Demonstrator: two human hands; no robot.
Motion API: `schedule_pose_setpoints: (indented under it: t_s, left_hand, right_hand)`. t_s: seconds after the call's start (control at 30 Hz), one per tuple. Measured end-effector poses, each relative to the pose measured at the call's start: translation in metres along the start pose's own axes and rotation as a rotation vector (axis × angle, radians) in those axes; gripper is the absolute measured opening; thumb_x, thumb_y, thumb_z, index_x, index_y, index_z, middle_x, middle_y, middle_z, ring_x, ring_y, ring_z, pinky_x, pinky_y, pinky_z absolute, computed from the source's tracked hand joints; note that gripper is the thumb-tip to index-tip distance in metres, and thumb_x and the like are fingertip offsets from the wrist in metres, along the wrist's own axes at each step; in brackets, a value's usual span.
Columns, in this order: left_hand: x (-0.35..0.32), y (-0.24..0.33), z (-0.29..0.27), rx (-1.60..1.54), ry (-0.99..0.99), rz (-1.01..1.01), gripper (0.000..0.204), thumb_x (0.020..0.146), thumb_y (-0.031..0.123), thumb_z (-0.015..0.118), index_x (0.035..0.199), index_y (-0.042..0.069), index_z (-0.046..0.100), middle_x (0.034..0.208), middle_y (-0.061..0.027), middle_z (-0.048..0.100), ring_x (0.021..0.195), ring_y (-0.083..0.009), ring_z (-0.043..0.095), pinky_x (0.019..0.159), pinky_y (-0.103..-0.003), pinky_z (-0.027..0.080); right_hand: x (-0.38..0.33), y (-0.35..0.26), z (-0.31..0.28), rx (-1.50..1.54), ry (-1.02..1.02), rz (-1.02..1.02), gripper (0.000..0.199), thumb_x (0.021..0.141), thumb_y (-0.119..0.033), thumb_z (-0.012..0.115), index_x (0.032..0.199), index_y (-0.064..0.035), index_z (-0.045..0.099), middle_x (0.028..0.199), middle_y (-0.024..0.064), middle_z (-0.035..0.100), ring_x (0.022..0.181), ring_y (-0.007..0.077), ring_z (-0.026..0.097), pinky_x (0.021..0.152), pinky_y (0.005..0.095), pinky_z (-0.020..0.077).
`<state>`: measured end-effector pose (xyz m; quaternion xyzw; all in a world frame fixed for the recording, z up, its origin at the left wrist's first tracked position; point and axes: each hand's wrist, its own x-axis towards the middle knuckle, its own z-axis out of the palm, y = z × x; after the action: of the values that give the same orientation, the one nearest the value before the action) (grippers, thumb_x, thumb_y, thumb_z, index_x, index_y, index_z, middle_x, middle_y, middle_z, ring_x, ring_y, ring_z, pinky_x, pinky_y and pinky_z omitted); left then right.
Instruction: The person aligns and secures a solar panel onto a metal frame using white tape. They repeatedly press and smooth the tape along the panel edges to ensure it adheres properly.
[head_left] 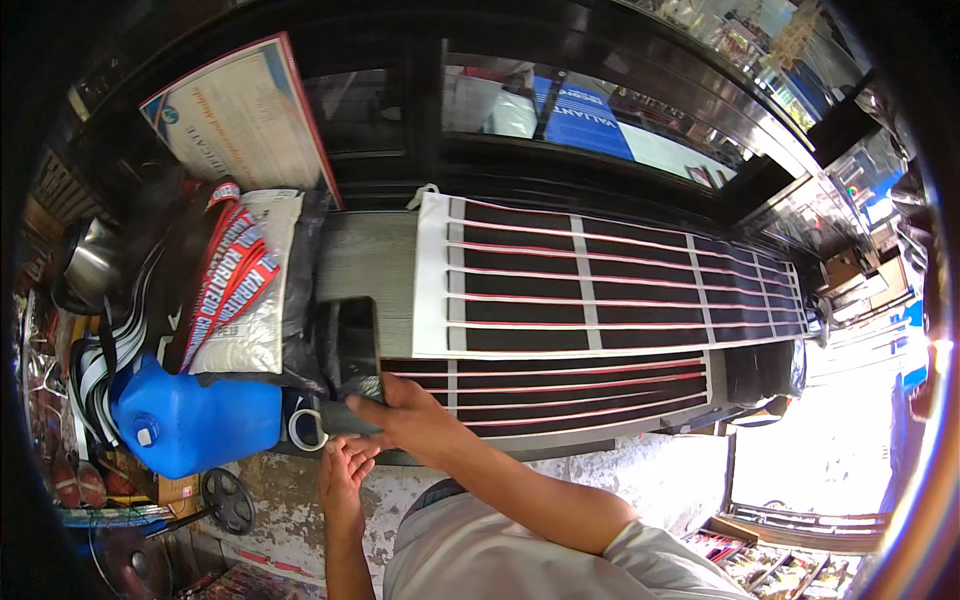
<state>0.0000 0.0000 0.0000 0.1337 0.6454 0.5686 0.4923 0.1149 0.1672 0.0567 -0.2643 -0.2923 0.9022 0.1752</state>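
My right hand (408, 418) reaches in across my body to the counter's near edge. Its fingers and thumb are bent around something dark that I cannot make out, just below a glossy black upright object (366, 345). Lower and to the left, my left hand (346, 468) is palm up with its fingers loosely apart. Its fingertips are close to a pale ring like a tape roll (304, 430); I cannot tell whether they touch. Right of my hands lie two black panels with white and red stripes, an upper one (640, 285) and a lower one (560, 397) partly beneath it.
A blue jug (205, 415) stands at the left by a packed white bag (265, 290) with a red printed strap (215, 270) over it. A framed certificate (245, 115) leans behind. Black-framed glass cabinets line the back. A pedestal fan (130, 560) is at the lower left.
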Motion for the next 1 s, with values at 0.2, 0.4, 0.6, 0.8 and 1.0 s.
schedule_pose_setpoints:
  t_s: [0.2, 0.4, 0.6, 0.8, 1.0]
  left_hand:
    - [0.001, -0.027, 0.026, 0.065, -0.007, -0.086, 0.056, 0.116, 0.05, 0.055, 0.144, 0.002, 0.061, 0.123, -0.0094, 0.075, 0.113, -0.0183, 0.071, 0.097, -0.032, 0.052]
    - [0.022, -0.079, -0.005, 0.094, -0.071, -0.081, 0.037, 0.112, 0.03, 0.069, 0.14, 0.005, 0.065, 0.126, -0.0065, 0.073, 0.108, -0.0135, 0.068, 0.086, -0.026, 0.05]
    - [0.06, -0.134, -0.035, 0.363, 0.123, 0.08, 0.05, 0.107, 0.028, 0.076, 0.142, -0.004, 0.059, 0.131, -0.0151, 0.07, 0.108, -0.0196, 0.066, 0.091, -0.034, 0.054]
    - [0.084, -0.12, -0.02, 0.886, 0.265, 0.259, 0.055, 0.103, 0.023, 0.077, 0.144, -0.007, 0.055, 0.136, -0.0262, 0.06, 0.125, -0.0383, 0.06, 0.103, -0.05, 0.051]
    - [0.102, -0.124, -0.012, 0.936, 0.31, 0.295, 0.059, 0.1, 0.017, 0.078, 0.146, -0.009, 0.051, 0.14, -0.0307, 0.056, 0.13, -0.0483, 0.055, 0.111, -0.055, 0.046]
  right_hand:
    - [0.003, 0.002, -0.018, 0.124, 0.067, 0.073, 0.043, 0.112, -0.023, 0.068, 0.146, -0.0005, 0.054, 0.132, 0.0112, 0.067, 0.129, 0.0208, 0.066, 0.105, 0.041, 0.062]
    - [-0.087, 0.074, -0.108, -0.151, 0.034, 0.3, 0.05, 0.109, -0.028, 0.073, 0.152, -0.0075, 0.058, 0.136, 0.0103, 0.071, 0.126, 0.0174, 0.067, 0.106, 0.0349, 0.0585]
    - [-0.202, 0.145, -0.26, -0.402, 0.599, 0.098, 0.037, 0.097, -0.002, 0.077, 0.133, -0.0084, 0.072, 0.113, 0.0039, 0.078, 0.101, 0.015, 0.072, 0.085, 0.0328, 0.0592]
    - [-0.287, 0.192, -0.335, -0.324, 1.117, 0.221, 0.016, 0.097, -0.005, 0.073, 0.112, -0.008, 0.073, 0.095, 0.0054, 0.075, 0.079, 0.0122, 0.067, 0.068, 0.0303, 0.0534]
    - [-0.344, 0.265, -0.399, -0.585, 1.193, 0.538, 0.038, 0.097, -0.022, 0.079, 0.13, -0.0046, 0.075, 0.112, 0.0128, 0.082, 0.095, 0.0217, 0.076, 0.083, 0.0367, 0.0605]
